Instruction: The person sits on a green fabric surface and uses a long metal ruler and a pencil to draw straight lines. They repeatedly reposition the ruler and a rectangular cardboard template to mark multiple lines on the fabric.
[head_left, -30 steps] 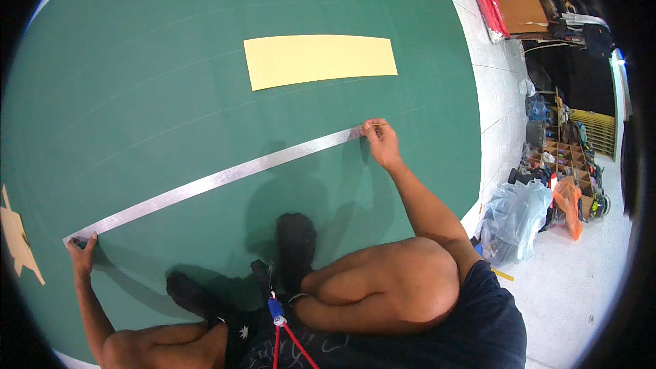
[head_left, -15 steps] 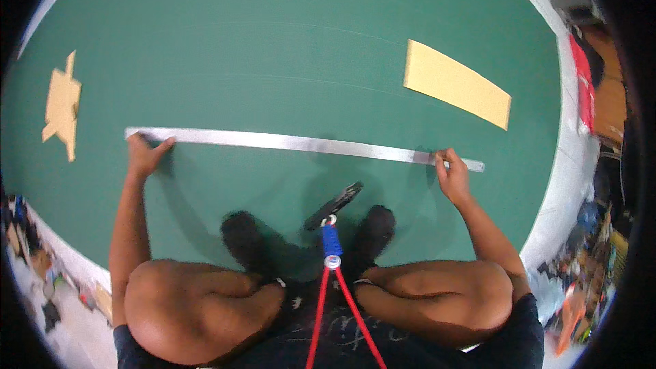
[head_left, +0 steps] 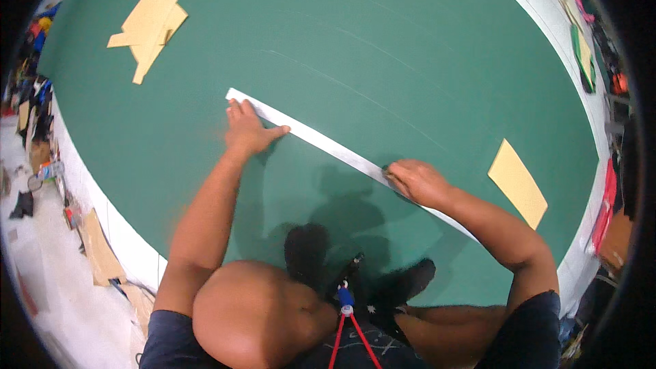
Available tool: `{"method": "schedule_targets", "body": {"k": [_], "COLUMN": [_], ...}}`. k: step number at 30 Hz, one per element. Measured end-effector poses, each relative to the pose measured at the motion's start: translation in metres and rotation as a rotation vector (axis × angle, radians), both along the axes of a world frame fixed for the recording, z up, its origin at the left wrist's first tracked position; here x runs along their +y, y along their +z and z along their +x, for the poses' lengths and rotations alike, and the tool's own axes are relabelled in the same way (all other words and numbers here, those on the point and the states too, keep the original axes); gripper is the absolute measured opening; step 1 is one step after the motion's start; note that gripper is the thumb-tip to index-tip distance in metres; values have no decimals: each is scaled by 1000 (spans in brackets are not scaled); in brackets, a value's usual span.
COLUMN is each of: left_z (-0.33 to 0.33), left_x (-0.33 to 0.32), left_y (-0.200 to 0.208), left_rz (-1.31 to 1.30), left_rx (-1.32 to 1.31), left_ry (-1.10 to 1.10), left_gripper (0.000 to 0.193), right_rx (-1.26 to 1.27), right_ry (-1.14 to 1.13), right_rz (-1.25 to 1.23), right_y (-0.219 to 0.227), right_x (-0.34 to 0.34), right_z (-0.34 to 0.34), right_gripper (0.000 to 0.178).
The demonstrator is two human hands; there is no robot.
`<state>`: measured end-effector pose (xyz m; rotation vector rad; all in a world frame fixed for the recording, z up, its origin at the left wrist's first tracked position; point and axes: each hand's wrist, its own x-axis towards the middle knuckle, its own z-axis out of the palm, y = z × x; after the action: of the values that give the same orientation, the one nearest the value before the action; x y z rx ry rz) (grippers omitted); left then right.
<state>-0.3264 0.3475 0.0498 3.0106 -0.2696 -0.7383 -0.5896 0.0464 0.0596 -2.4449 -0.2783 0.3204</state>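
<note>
A long, silvery metal ruler (head_left: 335, 149) lies slantwise on the green surface (head_left: 383, 34) in front of me. My left hand (head_left: 247, 130) presses on it close to its far left end, thumb spread wide from the fingers. Farther along, my right hand (head_left: 420, 181) is closed in a pinch at the ruler's far edge. A small dark tip shows at those fingertips, but what it belongs to is hidden in the hand. My right forearm covers part of the ruler's near end.
Pale yellow sheet pieces (head_left: 147, 24) lie overlapping at the far left; another yellow piece (head_left: 517, 184) is by my right forearm. Thin pale curved lines cross the green surface beyond the ruler. A lanyard (head_left: 346, 297) hangs before me. Clutter lines the white floor on both sides.
My right hand has moved from near the ruler's right end leftward along it, closer to my left hand. The view has turned, so the ruler now slants more steeply.
</note>
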Motion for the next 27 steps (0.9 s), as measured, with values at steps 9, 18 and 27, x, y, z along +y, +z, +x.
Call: {"method": "schedule_targets", "body": {"k": [9,18,27], "left_z": [-2,-2,-3], "left_x": [4,-3,-1], "left_y": [9,17,9], "left_rz": [-27,-59,-54], "left_rx": [42,74,40], "left_ry": [20,20,23], "left_gripper": [131,130,132], "right_rx": [53,-138,-228], "right_ry": [30,-130,-108], "right_rz": [110,255,197], "right_y": [-17,-39,-45], "right_x": [113,166,171], "right_z": [206,293,292], "right_gripper": [19,20,18]}}
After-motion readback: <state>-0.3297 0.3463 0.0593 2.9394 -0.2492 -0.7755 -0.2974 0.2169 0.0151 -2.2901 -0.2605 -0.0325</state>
